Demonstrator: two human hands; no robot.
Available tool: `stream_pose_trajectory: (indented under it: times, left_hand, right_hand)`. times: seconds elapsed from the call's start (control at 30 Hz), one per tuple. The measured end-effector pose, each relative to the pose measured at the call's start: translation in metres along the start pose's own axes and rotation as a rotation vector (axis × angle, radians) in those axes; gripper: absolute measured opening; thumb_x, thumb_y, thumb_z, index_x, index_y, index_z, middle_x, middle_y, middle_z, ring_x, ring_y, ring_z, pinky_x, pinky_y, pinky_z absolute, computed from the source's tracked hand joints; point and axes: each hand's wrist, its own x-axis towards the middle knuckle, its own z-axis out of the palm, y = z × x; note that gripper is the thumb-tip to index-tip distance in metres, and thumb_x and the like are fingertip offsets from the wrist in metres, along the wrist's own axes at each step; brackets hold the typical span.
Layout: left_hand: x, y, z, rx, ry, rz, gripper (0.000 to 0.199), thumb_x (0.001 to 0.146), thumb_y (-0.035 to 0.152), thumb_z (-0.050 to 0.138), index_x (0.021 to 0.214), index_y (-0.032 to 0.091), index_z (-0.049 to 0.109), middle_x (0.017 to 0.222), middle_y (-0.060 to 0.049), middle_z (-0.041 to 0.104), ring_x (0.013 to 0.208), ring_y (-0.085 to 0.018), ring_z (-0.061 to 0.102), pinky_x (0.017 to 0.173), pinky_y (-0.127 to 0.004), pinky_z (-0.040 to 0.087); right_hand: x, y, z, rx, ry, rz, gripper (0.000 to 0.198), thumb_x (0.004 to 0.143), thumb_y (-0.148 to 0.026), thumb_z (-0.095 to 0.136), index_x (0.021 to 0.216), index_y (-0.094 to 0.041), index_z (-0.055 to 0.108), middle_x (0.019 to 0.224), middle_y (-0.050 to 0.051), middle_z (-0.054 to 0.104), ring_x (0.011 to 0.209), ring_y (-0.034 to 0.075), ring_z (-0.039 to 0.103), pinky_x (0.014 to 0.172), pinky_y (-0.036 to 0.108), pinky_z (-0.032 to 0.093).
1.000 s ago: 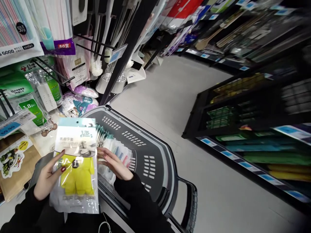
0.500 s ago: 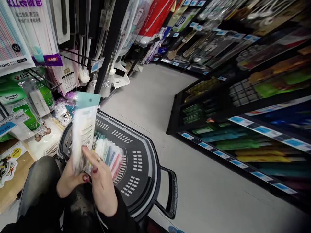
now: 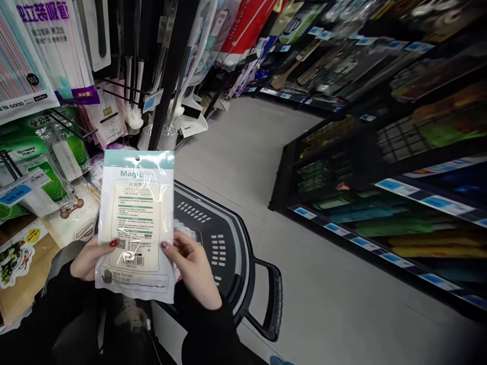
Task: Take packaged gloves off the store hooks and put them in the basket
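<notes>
A white and teal packet of latex gloves [image 3: 137, 223] is held upright in front of me, its printed back with a barcode facing me. My left hand [image 3: 87, 258] grips its left edge, the thumb lying on the front. On the right edge, my right hand [image 3: 196, 266] pinches the packet with thumb and fingers. Behind and below it stands a dark grey shopping basket [image 3: 232, 243] with a black handle. Most of the packets inside the basket are hidden by the glove packet.
Hanging goods crowd the left rack, among them bags of straws [image 3: 57, 45] and packaged power strips [image 3: 66, 157]. White toilet brushes [image 3: 134, 117] hang behind. A dark shelf [image 3: 281, 172] with blue price tags runs along the right. Grey floor [image 3: 236, 142] lies between.
The glove packet has turned from nearly edge-on to face me. My right hand has shifted right to its right edge, and my left hand has moved slightly left.
</notes>
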Motion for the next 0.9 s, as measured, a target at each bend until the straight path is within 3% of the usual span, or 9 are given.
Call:
stream_pose_trajectory:
  times: [0.17, 0.3, 0.47, 0.5, 0.6, 0.7, 0.73, 0.83, 0.9]
  left_hand:
    - [0.012, -0.026, 0.006, 0.539, 0.122, 0.394, 0.073, 0.075, 0.036, 0.065, 0.139, 0.029, 0.031, 0.148, -0.007, 0.031, 0.133, -0.028, 0.026, 0.109, -0.045, 0.022]
    - [0.006, -0.045, 0.021, 0.093, -0.052, 0.206, 0.064, 0.071, 0.053, 0.061, 0.126, 0.021, 0.051, 0.133, -0.011, 0.052, 0.126, -0.032, 0.038, 0.105, -0.046, 0.029]
    - [0.009, -0.028, 0.022, -0.151, 0.151, 0.106, 0.051, 0.071, 0.028, 0.068, 0.119, 0.016, 0.056, 0.107, -0.011, 0.069, 0.109, -0.031, 0.056, 0.097, -0.045, 0.040]
    - [0.015, -0.020, 0.019, -0.128, 0.119, 0.098, 0.048, 0.070, 0.027, 0.068, 0.116, 0.015, 0.058, 0.105, -0.011, 0.069, 0.107, -0.031, 0.058, 0.096, -0.045, 0.041]
    - [0.048, 0.002, 0.017, 0.067, -0.136, 0.016, 0.045, 0.067, 0.029, 0.072, 0.108, 0.013, 0.063, 0.104, -0.013, 0.069, 0.103, -0.032, 0.059, 0.091, -0.045, 0.044]
    - [0.101, 0.011, 0.028, 0.524, -0.412, 0.051, 0.060, 0.067, 0.051, 0.066, 0.111, 0.011, 0.060, 0.109, -0.015, 0.066, 0.103, -0.032, 0.058, 0.087, -0.041, 0.045]
    - [0.120, 0.009, 0.032, 0.785, -0.457, 0.068, 0.063, 0.072, 0.060, 0.055, 0.113, 0.012, 0.058, 0.109, -0.013, 0.066, 0.102, -0.029, 0.059, 0.085, -0.038, 0.046]
    - [0.168, -0.007, 0.035, 1.031, -0.449, -0.035, 0.065, 0.088, 0.056, 0.021, 0.112, 0.007, 0.057, 0.102, -0.015, 0.067, 0.091, -0.025, 0.063, 0.076, -0.038, 0.050]
    - [0.183, -0.026, 0.030, 1.222, -0.435, -0.093, 0.048, 0.090, 0.048, 0.033, 0.107, 0.011, 0.058, 0.102, -0.013, 0.066, 0.086, -0.022, 0.064, 0.074, -0.041, 0.051]
  right_hand:
    - [-0.018, 0.004, 0.029, -0.641, 0.192, -0.505, 0.018, 0.089, -0.018, 0.044, 0.086, -0.016, 0.061, 0.071, 0.004, 0.059, 0.062, 0.012, 0.053, 0.058, 0.023, 0.041]
    - [-0.029, 0.019, 0.071, -1.013, 0.188, -0.664, 0.028, 0.090, -0.013, 0.038, 0.093, -0.015, 0.065, 0.067, 0.006, 0.060, 0.064, 0.017, 0.055, 0.059, 0.028, 0.042]
    - [-0.024, 0.008, 0.048, -0.755, -0.157, -0.481, 0.029, 0.084, -0.026, 0.053, 0.111, -0.021, 0.061, 0.099, 0.008, 0.064, 0.091, 0.021, 0.059, 0.079, 0.036, 0.050]
    - [-0.017, 0.003, 0.031, -0.662, -0.181, -0.424, 0.036, 0.083, -0.029, 0.056, 0.118, -0.023, 0.057, 0.107, 0.008, 0.063, 0.098, 0.021, 0.058, 0.084, 0.037, 0.049]
    - [0.015, -0.007, -0.022, -0.475, 0.206, -0.157, 0.075, 0.064, -0.042, 0.073, 0.129, -0.017, 0.044, 0.125, 0.014, 0.052, 0.110, 0.028, 0.052, 0.087, 0.045, 0.047]
    - [0.043, -0.001, -0.061, -0.135, 0.014, -0.051, 0.067, 0.062, -0.050, 0.071, 0.116, -0.013, 0.055, 0.112, 0.014, 0.062, 0.098, 0.027, 0.060, 0.079, 0.040, 0.051]
    - [0.048, 0.003, -0.069, -0.175, 0.032, -0.039, 0.057, 0.066, -0.049, 0.067, 0.108, -0.013, 0.060, 0.105, 0.013, 0.065, 0.095, 0.027, 0.062, 0.077, 0.038, 0.051]
    - [0.052, 0.019, -0.084, -0.694, 0.331, 0.035, 0.027, 0.076, -0.036, 0.059, 0.085, -0.011, 0.066, 0.087, 0.015, 0.068, 0.090, 0.028, 0.064, 0.076, 0.037, 0.047]
    - [0.051, 0.036, -0.086, -0.937, 0.417, 0.100, 0.019, 0.078, -0.026, 0.057, 0.075, -0.010, 0.066, 0.078, 0.018, 0.067, 0.087, 0.031, 0.064, 0.075, 0.038, 0.044]
